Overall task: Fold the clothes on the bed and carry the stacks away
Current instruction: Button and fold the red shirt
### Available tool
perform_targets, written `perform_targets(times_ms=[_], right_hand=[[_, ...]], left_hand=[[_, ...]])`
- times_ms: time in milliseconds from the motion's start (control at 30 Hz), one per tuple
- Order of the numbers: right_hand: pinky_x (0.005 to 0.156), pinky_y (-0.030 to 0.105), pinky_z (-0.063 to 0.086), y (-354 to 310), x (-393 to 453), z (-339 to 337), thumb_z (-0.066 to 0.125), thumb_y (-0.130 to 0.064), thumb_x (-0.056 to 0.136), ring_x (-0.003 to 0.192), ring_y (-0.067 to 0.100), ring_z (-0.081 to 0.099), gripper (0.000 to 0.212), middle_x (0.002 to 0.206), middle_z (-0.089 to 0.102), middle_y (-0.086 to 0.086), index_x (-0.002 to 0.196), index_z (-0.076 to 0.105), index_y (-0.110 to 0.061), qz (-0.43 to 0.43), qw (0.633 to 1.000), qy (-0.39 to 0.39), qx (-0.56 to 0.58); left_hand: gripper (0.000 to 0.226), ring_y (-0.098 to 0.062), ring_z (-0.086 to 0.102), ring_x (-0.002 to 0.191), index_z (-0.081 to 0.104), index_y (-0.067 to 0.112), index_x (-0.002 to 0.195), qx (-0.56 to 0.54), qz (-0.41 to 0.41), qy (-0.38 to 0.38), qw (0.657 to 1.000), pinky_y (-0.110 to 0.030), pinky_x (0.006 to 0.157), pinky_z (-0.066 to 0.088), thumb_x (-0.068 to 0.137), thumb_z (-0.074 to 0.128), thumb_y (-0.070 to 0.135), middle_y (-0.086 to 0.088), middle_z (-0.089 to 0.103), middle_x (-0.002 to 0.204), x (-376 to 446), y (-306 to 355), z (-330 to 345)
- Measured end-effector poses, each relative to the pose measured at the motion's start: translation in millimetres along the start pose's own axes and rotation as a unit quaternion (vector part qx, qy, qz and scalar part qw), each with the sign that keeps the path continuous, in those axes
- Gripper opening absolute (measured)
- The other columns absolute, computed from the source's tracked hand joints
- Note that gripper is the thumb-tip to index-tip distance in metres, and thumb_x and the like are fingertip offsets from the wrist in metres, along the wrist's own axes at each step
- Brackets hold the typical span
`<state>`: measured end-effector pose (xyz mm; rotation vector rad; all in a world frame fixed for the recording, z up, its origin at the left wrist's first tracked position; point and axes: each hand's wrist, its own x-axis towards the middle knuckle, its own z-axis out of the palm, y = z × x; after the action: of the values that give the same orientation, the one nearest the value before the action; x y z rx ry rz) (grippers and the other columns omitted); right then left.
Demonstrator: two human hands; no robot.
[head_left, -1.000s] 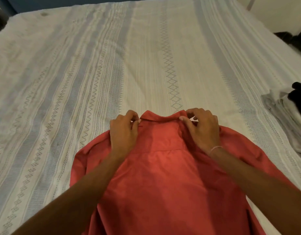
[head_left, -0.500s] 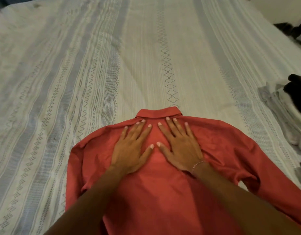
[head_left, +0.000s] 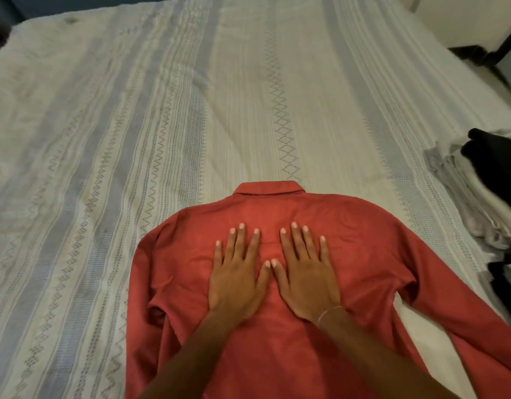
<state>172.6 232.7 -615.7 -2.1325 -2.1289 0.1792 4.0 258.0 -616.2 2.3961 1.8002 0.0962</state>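
Note:
A red collared shirt (head_left: 363, 243) lies back-up on the bed (head_left: 191, 110), its collar pointing away from me. Its right sleeve runs out toward the lower right; the left sleeve is tucked along the left side. My left hand (head_left: 237, 272) lies flat on the upper back of the shirt with the fingers spread. Beside it, my right hand (head_left: 306, 272) presses flat on the same area, and the two thumbs nearly touch. A thin bracelet sits on my right wrist.
A stack of folded pale clothes (head_left: 464, 197) with a black garment (head_left: 496, 168) on top lies at the bed's right edge. Another dark item (head_left: 507, 280) shows just below it. The striped bedspread stretches far ahead and left.
My hands let go of the collar, came flat onto the shirt's back and slid a little toward me. The shirt now lies spread out with its collar flat.

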Motion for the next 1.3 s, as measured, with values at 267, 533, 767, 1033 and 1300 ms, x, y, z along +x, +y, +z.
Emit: perform_targets(times_ms=[267, 533, 767, 1033, 1300], right_hand=[[0.124, 0.054, 0.015, 96.9, -28.9, -15.0, 0.016, -0.053, 0.102, 0.154, 0.027, 0.020, 0.067, 0.166, 0.024, 0.005, 0.160, 0.025, -0.020, 0.091, 0.995, -0.012, -0.041], [0.123, 0.052, 0.016, -11.2, -94.1, 0.0, 0.026, -0.038, 0.104, 0.153, 0.024, 0.022, 0.058, 0.166, 0.023, 0.002, 0.158, 0.030, -0.017, -0.028, 1.000, 0.010, -0.001], [0.122, 0.054, 0.019, 68.7, -114.8, -12.8, 0.024, -0.042, 0.102, 0.151, 0.030, 0.027, 0.064, 0.164, 0.029, 0.010, 0.156, 0.035, -0.009, 0.103, 0.994, 0.011, -0.029], [0.123, 0.050, 0.019, -25.3, -189.6, 5.1, 0.031, -0.039, 0.104, 0.154, 0.022, 0.019, 0.058, 0.168, 0.018, 0.000, 0.160, 0.024, -0.027, -0.035, 0.999, -0.010, 0.009], [0.121, 0.055, 0.020, 30.8, -220.2, -15.0, 0.030, -0.050, 0.100, 0.151, 0.033, 0.026, 0.067, 0.164, 0.028, 0.011, 0.156, 0.035, -0.013, 0.154, 0.988, -0.004, -0.001]], left_hand=[[0.070, -0.028, 0.014, 0.155, 0.017, 0.028, 0.161, 0.047, -0.105, 0.002, 0.993, -0.052, 0.124, 0.012, 0.099, 0.017, 0.061, -0.008, 0.015, 0.168, -40.2, -77.7, -12.5], [0.060, -0.020, 0.011, 0.155, 0.022, 0.025, 0.160, -0.003, 0.039, 0.002, 0.999, -0.048, 0.124, 0.014, 0.104, 0.026, 0.043, -0.002, 0.013, 0.168, -88.6, 25.5, 8.6], [0.061, -0.026, 0.016, 0.154, 0.025, 0.020, 0.160, 0.040, -0.058, 0.017, 0.997, -0.050, 0.124, 0.015, 0.103, 0.024, 0.043, -0.009, 0.019, 0.167, -132.2, -49.9, -4.4], [0.060, -0.020, 0.010, 0.155, 0.024, 0.022, 0.160, -0.014, 0.039, -0.010, 0.999, -0.050, 0.122, 0.023, 0.103, 0.031, 0.037, -0.003, 0.012, 0.169, -188.7, 29.9, 14.9], [0.070, -0.027, 0.012, 0.155, 0.024, 0.012, 0.159, -0.006, -0.105, -0.010, 0.994, -0.050, 0.125, 0.011, 0.102, 0.032, 0.051, -0.009, 0.012, 0.168, -232.2, 0.2, 0.1]])
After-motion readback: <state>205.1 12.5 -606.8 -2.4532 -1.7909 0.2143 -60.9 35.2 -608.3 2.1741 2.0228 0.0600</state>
